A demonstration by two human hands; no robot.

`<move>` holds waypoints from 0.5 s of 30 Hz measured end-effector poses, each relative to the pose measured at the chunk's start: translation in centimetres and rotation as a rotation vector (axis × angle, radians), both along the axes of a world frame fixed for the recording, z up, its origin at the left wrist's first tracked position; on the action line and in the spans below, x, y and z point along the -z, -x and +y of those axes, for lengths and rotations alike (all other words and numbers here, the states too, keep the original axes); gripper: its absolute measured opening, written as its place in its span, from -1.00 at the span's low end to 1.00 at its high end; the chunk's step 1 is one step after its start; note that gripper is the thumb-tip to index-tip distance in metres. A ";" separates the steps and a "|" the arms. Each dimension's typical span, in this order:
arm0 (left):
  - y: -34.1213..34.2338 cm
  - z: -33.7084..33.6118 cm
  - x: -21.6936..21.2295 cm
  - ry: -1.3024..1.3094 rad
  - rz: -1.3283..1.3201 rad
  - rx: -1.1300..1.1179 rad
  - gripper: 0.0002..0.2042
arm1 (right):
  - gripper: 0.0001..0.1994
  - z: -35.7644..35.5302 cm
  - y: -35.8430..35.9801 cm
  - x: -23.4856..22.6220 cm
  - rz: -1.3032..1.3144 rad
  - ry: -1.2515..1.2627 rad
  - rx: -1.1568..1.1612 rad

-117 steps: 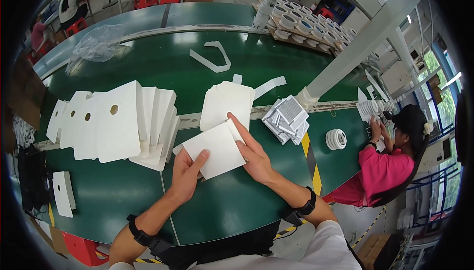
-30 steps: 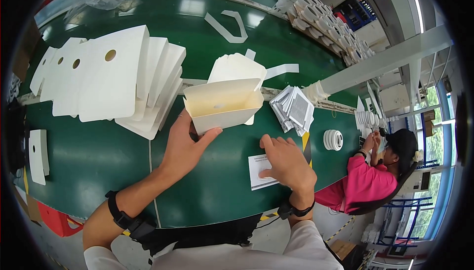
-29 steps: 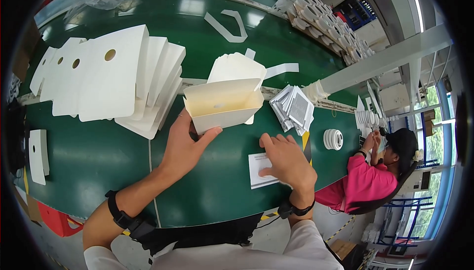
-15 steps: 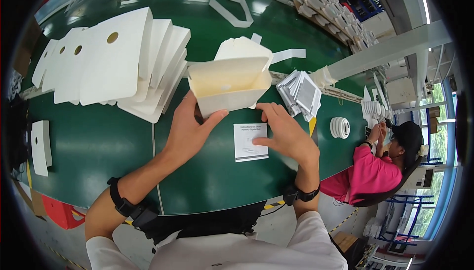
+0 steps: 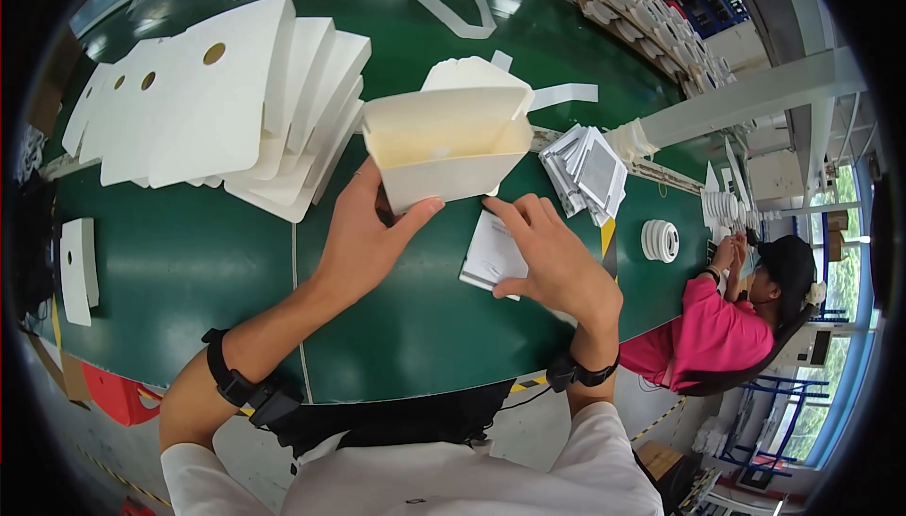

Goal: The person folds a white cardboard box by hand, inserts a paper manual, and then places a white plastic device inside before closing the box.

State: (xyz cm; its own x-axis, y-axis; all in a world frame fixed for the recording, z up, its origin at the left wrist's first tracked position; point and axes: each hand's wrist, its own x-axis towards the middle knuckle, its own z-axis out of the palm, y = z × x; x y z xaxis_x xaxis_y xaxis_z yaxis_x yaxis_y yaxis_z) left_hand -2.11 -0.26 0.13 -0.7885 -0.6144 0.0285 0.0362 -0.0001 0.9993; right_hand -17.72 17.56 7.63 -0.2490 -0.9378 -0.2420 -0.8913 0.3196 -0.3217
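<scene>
While one white leaflet (image 5: 491, 257) lay slightly tilted at the near middle of the green worktable (image 5: 396, 356), the right hand (image 5: 557, 261) gripped it across, forefinger at the upper edge and thumb toward the lower. Faint print showed on its face, above a dark band along the lower edge; the lettering was partly covered by fingers and too small to make out. The left hand (image 5: 368, 233) grasped one open white box (image 5: 448, 181) from below, thumb along the near wall; the cream interior faced upward and toward the wearer, with one small pale spot inside. Directly behind the box rose one stack of white cards (image 5: 477, 73), beside which two strip ends (image 5: 566, 94) protruded; farther back lay one bent white strip (image 5: 481, 21). To the right of the leaflet, one fanned pile of printed leaflets (image 5: 587, 174) displayed grey panels, their text illegible. To the left spread a large group of flattened white cartons (image 5: 222, 110), four round holes visible among them, and, nearer the table's left edge, one separate white carton piece (image 5: 75, 271) with a single hole. Toward the right stood one ribbed white ring-shaped object (image 5: 660, 241), and beyond it sat one co-worker (image 5: 717, 332) in a pink top, both hands raised together over the table
</scene>
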 end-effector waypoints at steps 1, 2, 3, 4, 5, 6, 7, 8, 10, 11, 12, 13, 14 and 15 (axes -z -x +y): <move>-0.1 0.1 0.4 0.001 -0.003 -0.007 -0.53 | -0.20 -0.1 0.5 0.2 -0.026 -0.033 -0.020; -0.3 0.1 0.8 0.003 -0.006 -0.015 -0.53 | -0.21 -0.1 0.9 0.4 -0.053 -0.065 -0.041; -0.3 0.2 0.8 0.004 -0.004 -0.022 -0.54 | -0.21 0.0 1.0 0.3 -0.047 -0.060 -0.035; -0.2 0.3 0.6 0.008 0.001 -0.017 -0.54 | -0.24 0.1 1.1 0.2 -0.033 -0.044 -0.060; -0.1 0.3 0.5 0.010 -0.004 -0.015 -0.54 | -0.28 0.1 1.2 0.1 -0.018 -0.027 -0.086; 0.0 0.4 0.3 0.011 -0.009 -0.014 -0.54 | -0.31 0.1 1.3 0.0 -0.004 -0.011 -0.111; 0.1 0.4 0.2 0.012 -0.015 -0.013 -0.53 | -0.31 0.0 1.6 -0.1 0.000 -0.008 -0.108; 0.1 0.3 0.2 0.015 -0.013 -0.013 -0.53 | -0.38 -0.2 1.9 -0.3 -0.132 0.052 -0.062; 0.0 0.2 0.1 0.037 -0.021 -0.011 -0.56 | -0.51 -0.6 2.5 -0.8 -0.397 0.172 0.027; 0.0 0.1 0.0 0.047 -0.025 -0.012 -0.57 | -0.51 -0.4 2.6 -1.3 -0.394 0.174 0.024; -0.2 0.2 0.0 0.049 -0.021 -0.016 -0.57 | -0.57 0.1 2.7 -1.9 -0.433 0.358 -0.005; -0.2 0.2 0.0 0.114 -0.019 -0.015 -0.58 | -0.63 0.6 2.7 -2.7 -0.463 0.541 -0.036; -0.2 0.2 0.0 0.179 -0.017 -0.016 -0.59 | -0.68 0.9 2.5 -3.1 -0.492 0.723 -0.070; -0.2 0.4 0.0 0.245 -0.016 -0.021 -0.60 | -0.68 1.1 2.2 -3.2 -0.485 0.723 -0.081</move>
State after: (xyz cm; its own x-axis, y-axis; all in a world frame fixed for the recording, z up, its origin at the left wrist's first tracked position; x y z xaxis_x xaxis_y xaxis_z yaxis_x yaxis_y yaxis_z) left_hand -1.92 0.09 0.17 -0.7772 -0.6070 0.1658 0.0175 0.2425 0.9700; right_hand -19.91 18.67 10.79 -0.1988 -0.9129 0.3566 -0.6145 -0.1674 -0.7710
